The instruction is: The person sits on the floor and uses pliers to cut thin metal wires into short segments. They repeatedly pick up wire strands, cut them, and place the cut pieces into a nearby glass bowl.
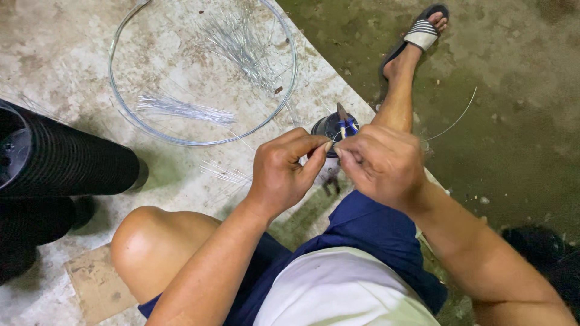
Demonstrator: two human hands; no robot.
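Head view: left hand (283, 169) and right hand (377, 163) pinch a thin wire (450, 125), mostly hidden between fingertips, above a dark pot (331, 128) by the stained concrete floor (72, 54) slab's edge.

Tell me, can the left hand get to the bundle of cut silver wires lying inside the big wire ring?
Probably yes. The left hand pinches a thin wire with the right hand, but bare floor lies between it and the bundle of cut silver wires; nothing blocks the way.

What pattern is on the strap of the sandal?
The sandal strap has black and white stripes; the sole is black. Seen in the head view.
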